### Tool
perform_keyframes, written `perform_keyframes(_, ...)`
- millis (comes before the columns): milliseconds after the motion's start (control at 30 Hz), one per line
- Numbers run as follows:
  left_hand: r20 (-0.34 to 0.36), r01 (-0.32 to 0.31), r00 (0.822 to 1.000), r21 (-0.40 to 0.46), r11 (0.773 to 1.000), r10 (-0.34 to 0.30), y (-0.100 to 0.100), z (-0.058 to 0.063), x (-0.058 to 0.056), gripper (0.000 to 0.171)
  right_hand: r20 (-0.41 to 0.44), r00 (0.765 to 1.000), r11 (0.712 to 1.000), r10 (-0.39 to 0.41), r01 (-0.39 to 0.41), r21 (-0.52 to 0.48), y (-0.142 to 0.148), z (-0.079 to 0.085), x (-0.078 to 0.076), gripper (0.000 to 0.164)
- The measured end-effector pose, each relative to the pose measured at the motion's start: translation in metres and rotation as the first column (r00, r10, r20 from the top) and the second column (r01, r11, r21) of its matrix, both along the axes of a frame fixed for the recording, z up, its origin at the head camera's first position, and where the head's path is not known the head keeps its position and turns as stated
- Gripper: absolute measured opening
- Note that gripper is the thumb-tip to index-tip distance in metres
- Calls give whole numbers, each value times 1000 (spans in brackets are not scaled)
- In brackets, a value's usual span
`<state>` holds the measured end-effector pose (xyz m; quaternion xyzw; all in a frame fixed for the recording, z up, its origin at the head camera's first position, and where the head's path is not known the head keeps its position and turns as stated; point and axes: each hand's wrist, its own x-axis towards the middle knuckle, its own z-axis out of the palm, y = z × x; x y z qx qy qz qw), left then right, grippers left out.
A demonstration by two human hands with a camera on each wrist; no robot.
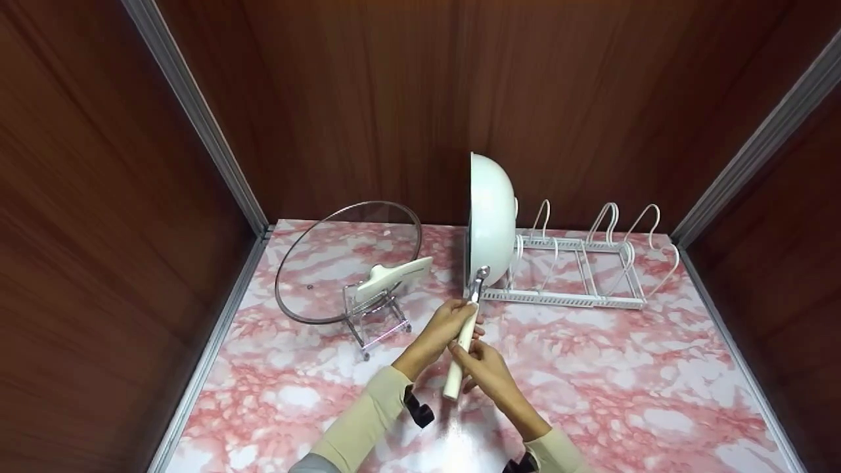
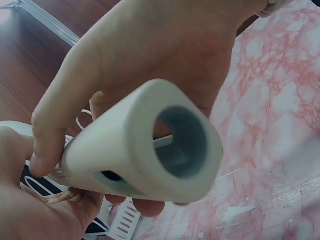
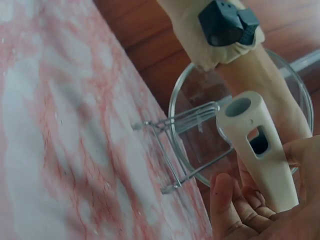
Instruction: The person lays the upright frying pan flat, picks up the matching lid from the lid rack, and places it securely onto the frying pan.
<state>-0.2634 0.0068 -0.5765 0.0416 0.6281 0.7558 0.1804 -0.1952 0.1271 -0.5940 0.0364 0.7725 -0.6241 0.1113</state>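
A white wok [image 1: 493, 217] stands on its side at the left end of a white wire rack [image 1: 545, 299], with its open face to the left. Its cream handle [image 1: 458, 371] points toward me. My left hand [image 1: 441, 330] grips the handle near the metal joint. Closer to the free end, my right hand [image 1: 491, 373] pinches it between thumb and fingers. The right wrist view shows the handle [image 3: 265, 160] with its slot and hollow end. Whether the wok's weight is on the rack cannot be told.
On the left, a round glass lid [image 1: 284, 305] with a cream knob piece [image 1: 394, 276] leans upright in a chrome stand [image 1: 351, 322]. Several white wire loops [image 1: 657, 223] rise from the rack. Brown panels [image 1: 368, 98] enclose the pink marbled tabletop [image 1: 624, 381] at the back and sides.
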Motion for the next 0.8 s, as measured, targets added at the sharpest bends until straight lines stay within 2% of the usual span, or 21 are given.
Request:
perform_keyframes(133, 28, 19, 999, 44, 999, -20, 2, -3, -1, 35, 46, 998, 992, 42, -37, -118, -2, -2, 1, 46)
perform_keyframes(367, 84, 32, 996, 99, 995, -40, 5, -6, -3, 34, 113, 988, 943, 103, -60, -328, -4, -4, -2, 37)
perform_keyframes(600, 163, 43, 985, 113, 993, -61, 9, -5, -3, 25, 153, 978, 887, 139, -54, -460, -4, -5, -3, 17)
perform_keyframes(800, 175, 57, 982, 105, 993, -75, 9, -4, -5, 16, 163, 967, 863, 196, -91, -496, -5, -4, -3, 17)
